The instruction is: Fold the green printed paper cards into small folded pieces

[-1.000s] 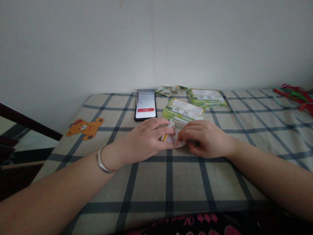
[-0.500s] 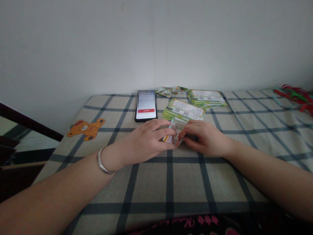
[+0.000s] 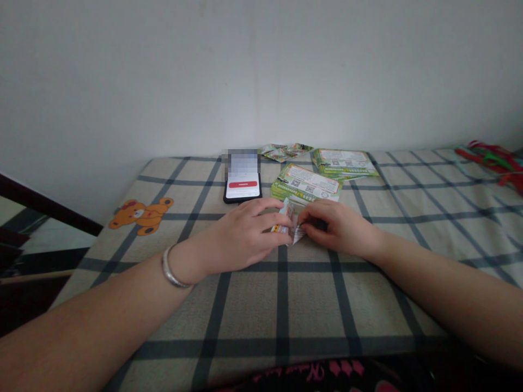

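Observation:
Between my hands is a small folded piece of printed paper (image 3: 287, 210), standing bent up from the cloth with coloured and white faces showing. My left hand (image 3: 253, 231), a silver bangle at its wrist, grips the paper's left side with its fingers over it; the thumb is hidden. My right hand (image 3: 339, 223) pinches the paper's right edge between thumb and forefinger. Just beyond the hands lies a stack of green-and-white leaflets (image 3: 307, 184). Some folded paper pieces (image 3: 286, 152) with similar print rest near the wall.
A phone (image 3: 242, 188) with a lit screen lies left of the leaflets. A second leaflet stack (image 3: 345, 162) is at the back right. An orange bear cut-out (image 3: 142, 216) lies at the left on the checked tablecloth (image 3: 245, 321). Red and green stringy material (image 3: 490, 163) sits far right.
The paper's right part has turned, showing a paler, more pointed face. My right fingers have shifted slightly along it; my left hand has barely moved.

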`<state>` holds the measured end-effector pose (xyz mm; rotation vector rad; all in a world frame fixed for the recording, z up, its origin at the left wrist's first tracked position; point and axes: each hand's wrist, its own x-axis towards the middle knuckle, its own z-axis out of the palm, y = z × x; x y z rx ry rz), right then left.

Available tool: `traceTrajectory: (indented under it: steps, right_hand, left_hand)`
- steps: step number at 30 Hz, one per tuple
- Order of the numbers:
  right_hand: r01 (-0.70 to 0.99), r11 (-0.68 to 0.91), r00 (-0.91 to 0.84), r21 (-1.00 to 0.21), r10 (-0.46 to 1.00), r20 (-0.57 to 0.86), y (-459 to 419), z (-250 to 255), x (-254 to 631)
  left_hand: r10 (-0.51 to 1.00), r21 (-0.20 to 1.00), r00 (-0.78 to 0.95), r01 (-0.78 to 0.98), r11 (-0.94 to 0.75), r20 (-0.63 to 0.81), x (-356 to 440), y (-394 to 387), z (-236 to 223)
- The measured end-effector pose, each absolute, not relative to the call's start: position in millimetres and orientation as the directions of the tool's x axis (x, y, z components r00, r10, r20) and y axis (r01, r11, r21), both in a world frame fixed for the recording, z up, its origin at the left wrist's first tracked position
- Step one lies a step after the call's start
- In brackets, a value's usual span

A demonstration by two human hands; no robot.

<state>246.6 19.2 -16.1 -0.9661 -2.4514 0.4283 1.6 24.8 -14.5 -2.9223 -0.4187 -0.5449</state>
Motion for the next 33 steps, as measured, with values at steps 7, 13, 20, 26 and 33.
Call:
traceTrajectory:
  steps: [7,13,20,26,33]
  right_hand:
    - [0.584,0.672,-0.614,-0.455,0.732,0.294,23.1,-23.1,245.6]
    - [0.618,0.618,-0.56,-0.486,0.78,0.28,20.5,-23.0,242.8]
    - [0.633,0.628,-0.562,-0.453,0.775,0.289,19.1,-22.0,241.2]
    - [0.619,0.658,-0.581,-0.43,0.751,0.314,20.3,-24.8,241.1]
    - [0.639,0.632,-0.554,-0.439,0.773,0.308,19.0,-25.3,242.1]
  left_hand:
    - [0.263,-0.065,0.889,0.308,-0.949,0.375,1.2,24.8,-15.8]
    - [0.263,-0.068,0.892,0.307,-0.949,0.367,0.7,25.0,-16.1]
    - [0.296,-0.038,0.884,0.331,-0.943,0.362,1.6,24.9,-16.3]
    - [0.321,0.006,0.878,0.341,-0.94,0.355,2.0,27.0,-17.8]
    - [0.303,-0.037,0.872,0.342,-0.939,0.385,2.3,25.0,-14.4]
